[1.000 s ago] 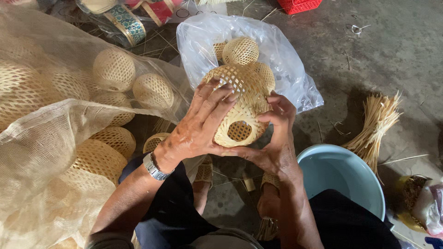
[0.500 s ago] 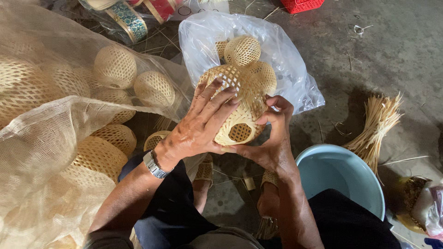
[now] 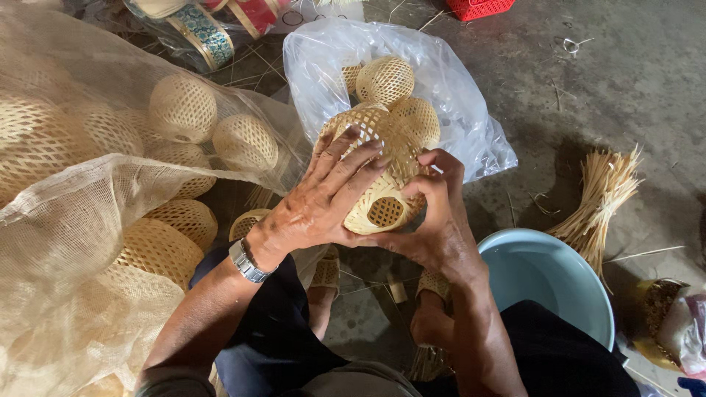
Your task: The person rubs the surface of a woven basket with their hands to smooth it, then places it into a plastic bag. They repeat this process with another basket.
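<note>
A pale woven bamboo basket (image 3: 382, 202), rounded with an open lattice, sits between both my hands above my knees. My left hand (image 3: 323, 195) lies spread over its left side, fingers reaching across the top. My right hand (image 3: 434, 213) grips its right side, thumb and fingers pressed on the weave. Just behind it a clear plastic bag (image 3: 456, 103) holds several similar woven baskets (image 3: 386, 77).
A big mesh sack (image 3: 81, 198) full of woven baskets fills the left. A light blue plastic basin (image 3: 551, 276) stands at my right knee. A bundle of bamboo strips (image 3: 599, 198) lies on the concrete floor to the right. Rolls of tape (image 3: 198, 33) lie at the top.
Both hands have shifted slightly on the basket, turning it a little; it stays in the same place in front of the plastic bag.
</note>
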